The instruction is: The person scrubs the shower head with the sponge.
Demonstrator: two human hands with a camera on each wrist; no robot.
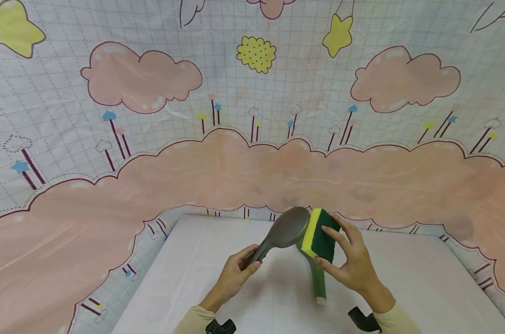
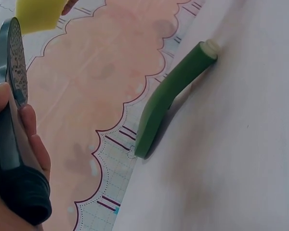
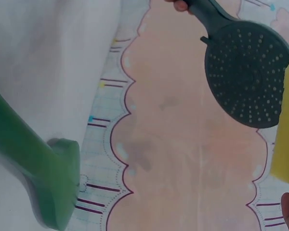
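My left hand (image 1: 235, 272) grips the handle of a dark grey shower head (image 1: 291, 228), raised above the white table with its head tilted up to the right. Its round face (image 3: 248, 72), dotted with small nozzles, shows in the right wrist view. My right hand (image 1: 358, 264) pinches a yellow sponge (image 1: 312, 232) with a dark green scouring side, thumb below and fingers above. The sponge's yellow side is right at the shower head's rim. Below them on the table lies a green shower head (image 1: 318, 278), its pale threaded end toward me and its head partly hidden behind the sponge.
The white tabletop (image 1: 185, 260) ends at a far edge just beyond the hands. Behind and around it hangs a cloth (image 1: 244, 171) printed with clouds and stars. Black straps (image 1: 220, 326) circle both wrists over pale sleeves.
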